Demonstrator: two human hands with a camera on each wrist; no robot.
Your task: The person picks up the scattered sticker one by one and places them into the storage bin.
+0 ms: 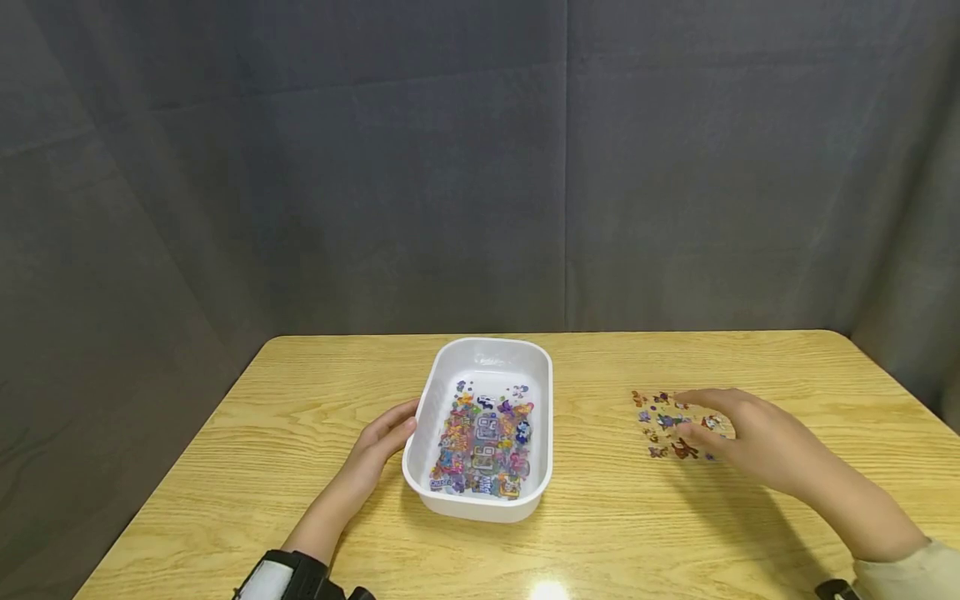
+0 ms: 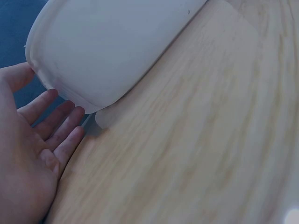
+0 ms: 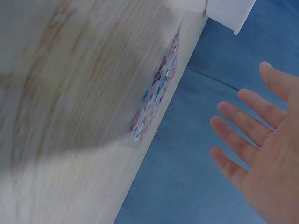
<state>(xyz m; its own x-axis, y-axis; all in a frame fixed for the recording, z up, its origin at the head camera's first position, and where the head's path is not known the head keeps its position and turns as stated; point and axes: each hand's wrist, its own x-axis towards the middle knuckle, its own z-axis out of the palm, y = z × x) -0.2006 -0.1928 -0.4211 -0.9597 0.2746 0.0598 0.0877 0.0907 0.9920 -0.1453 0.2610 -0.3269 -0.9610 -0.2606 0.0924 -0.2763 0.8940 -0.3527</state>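
Note:
A white rectangular tub (image 1: 485, 510) with rounded corners stands on the table, several colourful clear sticker sheets (image 1: 487, 442) lying inside it. My left hand (image 1: 375, 442) rests against the tub's left side. In the left wrist view its thumb and fingertips meet the tub's outer edge (image 2: 117, 56), the fingers only loosely bent. Over to the right, another clear sheet of small colourful stickers (image 1: 660, 423) lies flat on the table. Above its right part hovers my right hand (image 1: 750, 437), fingers extended, holding nothing. The right wrist view shows this sheet (image 3: 156, 93) apart from the spread fingers.
The wood-grain table (image 1: 337, 367) has rounded back corners. A dark grey curtain (image 1: 450, 183) hangs behind it and along both sides. A black band (image 1: 292, 575) is worn on my left wrist, and a light sleeve (image 1: 911, 575) covers my right forearm.

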